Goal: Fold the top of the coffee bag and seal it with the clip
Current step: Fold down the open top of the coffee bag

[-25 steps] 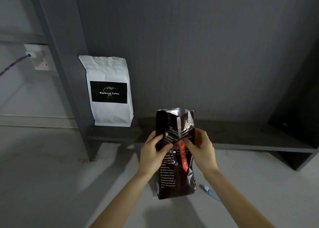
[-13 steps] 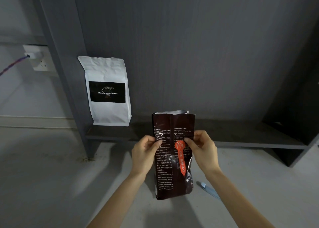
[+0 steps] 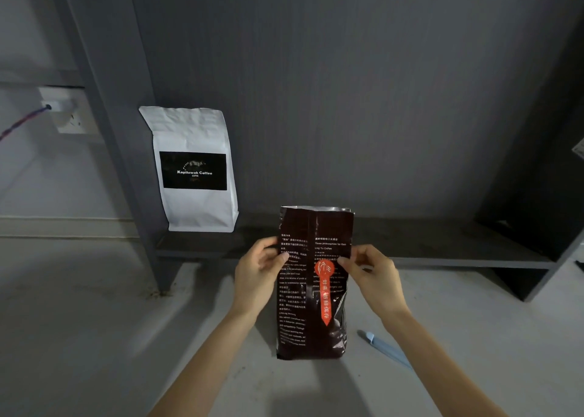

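My left hand [image 3: 257, 277] and right hand [image 3: 373, 274] pinch the coffee bag [image 3: 313, 284] between them. Its top is flat now, ready to fold. The clip [image 3: 384, 348] waits below my right hand.

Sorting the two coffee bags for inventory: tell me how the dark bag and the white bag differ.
The dark bag is glossy brown-black with an orange emblem and small print; the white bag is matte with a black label. The dark bag stands on the floor, pinched by the left hand and right hand; the white bag stands untouched on the shelf. Both are upright.
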The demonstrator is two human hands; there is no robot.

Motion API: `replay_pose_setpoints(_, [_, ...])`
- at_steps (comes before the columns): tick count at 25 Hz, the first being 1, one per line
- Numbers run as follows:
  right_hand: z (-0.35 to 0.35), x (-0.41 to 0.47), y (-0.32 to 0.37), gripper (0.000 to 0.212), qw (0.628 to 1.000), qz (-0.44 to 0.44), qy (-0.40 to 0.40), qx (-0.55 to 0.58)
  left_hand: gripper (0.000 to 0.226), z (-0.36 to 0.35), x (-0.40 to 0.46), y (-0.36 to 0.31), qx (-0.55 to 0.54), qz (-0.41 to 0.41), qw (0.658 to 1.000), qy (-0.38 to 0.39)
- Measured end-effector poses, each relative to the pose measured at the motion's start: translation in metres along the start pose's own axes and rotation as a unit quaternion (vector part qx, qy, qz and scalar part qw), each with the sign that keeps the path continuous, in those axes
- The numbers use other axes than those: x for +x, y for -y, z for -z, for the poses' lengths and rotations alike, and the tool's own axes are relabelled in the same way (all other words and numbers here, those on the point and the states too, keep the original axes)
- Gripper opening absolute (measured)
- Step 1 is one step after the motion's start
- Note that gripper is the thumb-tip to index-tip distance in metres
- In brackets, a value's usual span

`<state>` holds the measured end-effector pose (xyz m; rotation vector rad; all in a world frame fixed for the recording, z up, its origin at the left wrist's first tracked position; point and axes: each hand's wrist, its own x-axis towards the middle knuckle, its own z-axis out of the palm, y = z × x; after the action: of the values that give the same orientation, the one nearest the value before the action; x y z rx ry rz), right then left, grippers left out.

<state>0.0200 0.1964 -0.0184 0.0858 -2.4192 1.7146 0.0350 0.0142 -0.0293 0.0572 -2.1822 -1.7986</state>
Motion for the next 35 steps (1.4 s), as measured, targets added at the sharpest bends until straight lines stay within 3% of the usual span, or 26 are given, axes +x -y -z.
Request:
replay_pose_setpoints(3, [-0.005,-0.006,0.001,0.015,0.999,-0.014,-0.029,0.014,0.04,-0.005,-0.005,0.001,0.13,-0.057,0.989,-0.036])
replay_pose_setpoints(6, [-0.009,-0.009,0.0,0.019,0.997,-0.023,-0.062,0.037,0.034,-0.016,-0.024,0.006,0.263,-0.162,0.945,-0.111])
replay_pose_setpoints(9, [-0.016,-0.015,0.008,0.019,0.997,0.005,-0.075,0.03,0.039,-0.027,-0.034,0.011,0.295,-0.193,0.935,-0.036])
replay_pose_setpoints(12, [-0.026,-0.026,0.018,0.013,0.994,0.075,-0.073,-0.017,0.055,-0.031,-0.038,0.007,0.195,-0.146,0.968,0.066])
replay_pose_setpoints(14, [-0.032,-0.03,0.02,0.006,0.992,0.108,-0.053,-0.036,0.06,-0.03,-0.041,0.003,0.148,-0.124,0.977,0.091])
replay_pose_setpoints(18, [-0.043,-0.039,0.021,0.023,0.992,0.124,-0.019,-0.03,0.05,-0.025,-0.042,0.0,0.116,-0.078,0.989,0.054])
replay_pose_setpoints(23, [-0.056,-0.045,0.017,0.023,0.985,0.17,0.002,-0.027,0.029,-0.015,-0.034,0.001,0.069,-0.036,0.996,-0.041])
replay_pose_setpoints(26, [-0.051,-0.039,0.006,0.025,0.992,0.124,-0.031,0.003,0.009,-0.001,-0.026,0.007,-0.015,0.021,0.999,-0.039])
replay_pose_setpoints(32, [-0.033,-0.016,-0.008,0.043,0.999,0.029,-0.027,0.016,0.01,0.006,-0.017,0.008,-0.046,0.029,0.998,0.015])
replay_pose_setpoints(35, [-0.027,-0.007,-0.008,0.03,0.999,0.012,0.03,0.038,0.01,0.004,-0.012,0.008,-0.071,0.055,0.993,0.07])
